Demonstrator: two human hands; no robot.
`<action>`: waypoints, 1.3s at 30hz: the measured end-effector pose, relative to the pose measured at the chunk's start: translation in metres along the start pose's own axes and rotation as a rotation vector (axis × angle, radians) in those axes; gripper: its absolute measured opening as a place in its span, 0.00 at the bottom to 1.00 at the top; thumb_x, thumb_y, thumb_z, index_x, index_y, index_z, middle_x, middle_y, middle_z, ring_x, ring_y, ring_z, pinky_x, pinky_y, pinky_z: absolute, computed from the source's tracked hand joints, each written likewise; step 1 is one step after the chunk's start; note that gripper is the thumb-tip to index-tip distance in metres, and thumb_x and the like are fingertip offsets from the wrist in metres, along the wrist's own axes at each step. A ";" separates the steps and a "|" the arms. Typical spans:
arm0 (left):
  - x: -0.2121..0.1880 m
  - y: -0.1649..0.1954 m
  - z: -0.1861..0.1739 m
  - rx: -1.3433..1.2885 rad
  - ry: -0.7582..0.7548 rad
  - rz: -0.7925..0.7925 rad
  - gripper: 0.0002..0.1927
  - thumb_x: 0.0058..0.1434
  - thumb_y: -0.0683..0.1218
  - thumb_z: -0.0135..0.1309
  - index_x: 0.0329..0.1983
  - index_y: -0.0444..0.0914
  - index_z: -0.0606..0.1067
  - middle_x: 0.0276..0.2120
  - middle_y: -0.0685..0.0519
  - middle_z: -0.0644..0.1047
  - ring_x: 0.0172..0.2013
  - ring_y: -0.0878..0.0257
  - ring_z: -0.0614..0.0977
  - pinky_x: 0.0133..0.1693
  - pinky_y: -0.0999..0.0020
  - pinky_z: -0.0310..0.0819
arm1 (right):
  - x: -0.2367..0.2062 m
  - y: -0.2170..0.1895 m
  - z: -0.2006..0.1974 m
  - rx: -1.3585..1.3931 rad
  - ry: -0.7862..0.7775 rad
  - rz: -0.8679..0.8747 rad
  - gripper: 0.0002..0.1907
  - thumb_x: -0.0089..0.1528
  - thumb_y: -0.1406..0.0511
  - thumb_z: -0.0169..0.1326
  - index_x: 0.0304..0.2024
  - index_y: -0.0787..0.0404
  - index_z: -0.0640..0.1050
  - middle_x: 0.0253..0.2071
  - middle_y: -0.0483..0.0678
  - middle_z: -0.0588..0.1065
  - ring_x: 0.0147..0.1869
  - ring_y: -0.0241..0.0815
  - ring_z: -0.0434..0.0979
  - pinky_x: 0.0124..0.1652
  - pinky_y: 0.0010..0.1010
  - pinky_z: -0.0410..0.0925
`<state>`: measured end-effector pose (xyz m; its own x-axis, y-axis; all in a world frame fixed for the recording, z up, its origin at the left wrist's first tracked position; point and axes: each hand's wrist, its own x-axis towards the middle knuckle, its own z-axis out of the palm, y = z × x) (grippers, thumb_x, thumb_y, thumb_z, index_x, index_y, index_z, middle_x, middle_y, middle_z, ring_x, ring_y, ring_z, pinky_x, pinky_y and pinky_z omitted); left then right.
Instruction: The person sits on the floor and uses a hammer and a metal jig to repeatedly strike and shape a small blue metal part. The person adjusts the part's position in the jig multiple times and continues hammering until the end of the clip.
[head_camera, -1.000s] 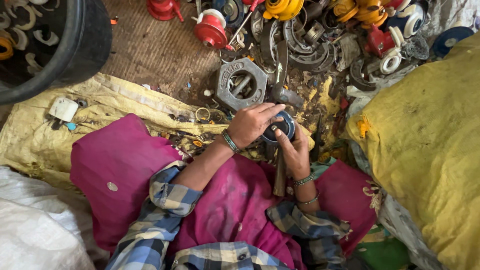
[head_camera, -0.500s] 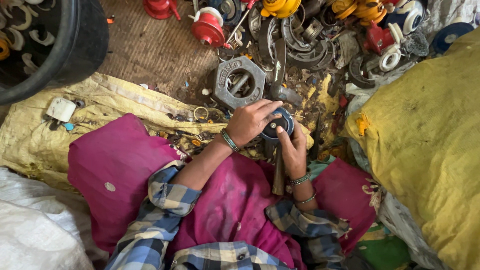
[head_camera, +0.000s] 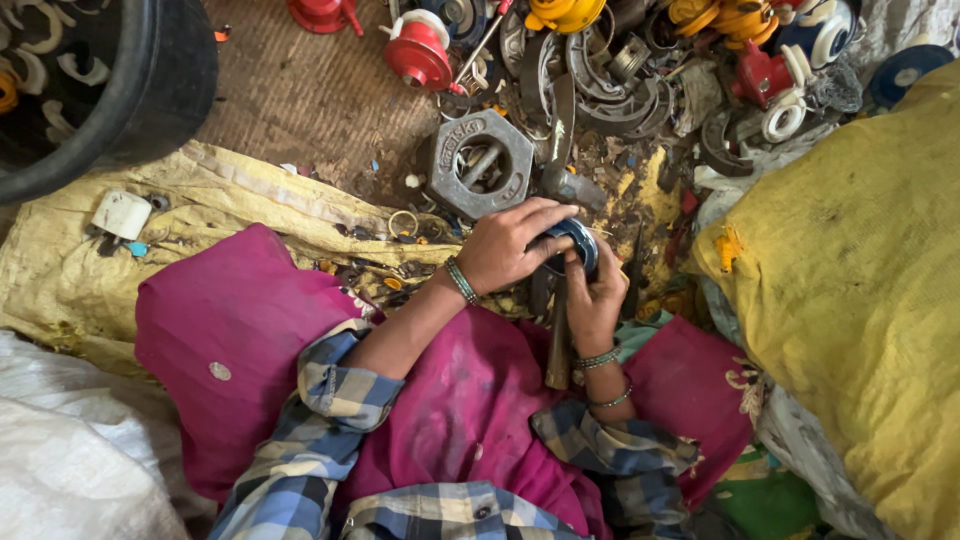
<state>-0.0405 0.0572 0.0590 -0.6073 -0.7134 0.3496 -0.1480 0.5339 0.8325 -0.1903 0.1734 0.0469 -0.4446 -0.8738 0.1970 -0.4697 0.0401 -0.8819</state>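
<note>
Two hands meet over one small round part, above the lap of a person who sits in pink cloth (head_camera: 240, 330) and checked sleeves (head_camera: 320, 420). Left hand (head_camera: 510, 245) curls over the top of the disc (head_camera: 578, 243), fingers spread across its dark rim, gripping it from above. Right hand (head_camera: 595, 300) closes around the disc's lower edge from below, thumb pressed up against it. So the disc, bluish-grey with a metal ring, sits clamped between both hands, just above a wooden handle (head_camera: 557, 345) that stands upright between the knees. Bangles circle both wrists. Just beyond the hands lies a big grey hex nut (head_camera: 480, 165), flat on the littered ground. Left of it stretches a dirty yellow sack (head_camera: 200, 215) with a small white block (head_camera: 121, 214) on it. Right of the hands bulges a full yellow bag (head_camera: 850, 300). Farther off lies a heap of scrap (head_camera: 620, 70): red caps, yellow pieces, curved metal shoes. At far left stands a black tub (head_camera: 150, 90).
</note>
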 end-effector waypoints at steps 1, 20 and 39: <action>0.001 0.001 -0.001 -0.002 0.003 0.006 0.22 0.66 0.54 0.60 0.60 0.41 0.76 0.51 0.51 0.80 0.47 0.53 0.85 0.45 0.62 0.81 | -0.001 -0.001 0.001 -0.030 0.013 -0.036 0.16 0.67 0.73 0.55 0.57 0.71 0.75 0.49 0.54 0.79 0.54 0.39 0.78 0.55 0.30 0.71; 0.001 -0.008 0.014 -0.292 -0.029 -0.256 0.36 0.59 0.62 0.61 0.63 0.35 0.73 0.52 0.41 0.81 0.53 0.51 0.85 0.54 0.61 0.78 | 0.001 -0.030 0.005 -0.263 0.052 -0.173 0.22 0.64 0.77 0.56 0.61 0.66 0.75 0.61 0.60 0.76 0.67 0.57 0.77 0.61 0.41 0.71; 0.006 -0.007 0.000 -0.128 -0.127 -0.446 0.32 0.60 0.65 0.56 0.61 0.42 0.75 0.47 0.45 0.83 0.47 0.50 0.85 0.47 0.59 0.79 | -0.001 0.000 0.006 0.038 0.027 0.276 0.18 0.67 0.70 0.58 0.59 0.68 0.76 0.47 0.50 0.80 0.49 0.37 0.79 0.50 0.31 0.74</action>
<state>-0.0432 0.0494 0.0547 -0.5980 -0.7950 -0.1018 -0.3228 0.1227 0.9385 -0.1849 0.1712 0.0439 -0.5724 -0.8189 -0.0417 -0.2992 0.2560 -0.9192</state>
